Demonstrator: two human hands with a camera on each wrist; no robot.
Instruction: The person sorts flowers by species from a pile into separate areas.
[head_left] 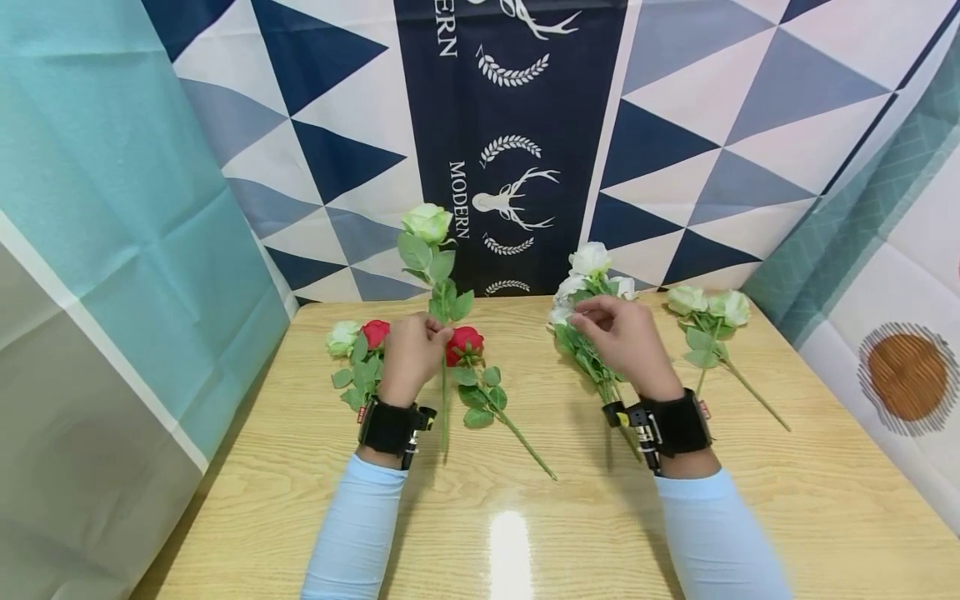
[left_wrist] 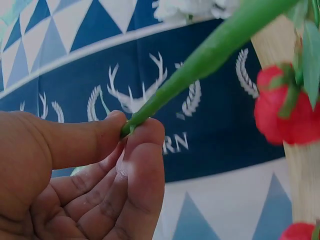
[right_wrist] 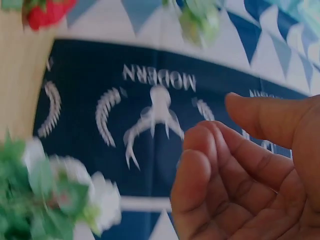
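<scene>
My left hand [head_left: 411,350] pinches the stem of a pale green-white rose [head_left: 427,222] between thumb and fingertips, with the bloom up against the backdrop. The left wrist view shows the green stem [left_wrist: 200,62] crossing the thumb and forefinger. Beside that hand lies a red rose [head_left: 465,343], its stem slanting toward the front. My right hand [head_left: 630,340] hovers by a bunch of white roses [head_left: 589,260], fingers loosely bent. In the right wrist view its thumb and fingers [right_wrist: 197,175] are apart with nothing between them, and the white roses [right_wrist: 102,200] sit at lower left.
Left of the left hand lie another pale green rose [head_left: 343,338] and a red rose [head_left: 375,333]. Two pale green roses [head_left: 727,308] lie at the table's right. A patterned cloth [head_left: 517,108] hangs behind the wooden table [head_left: 450,533].
</scene>
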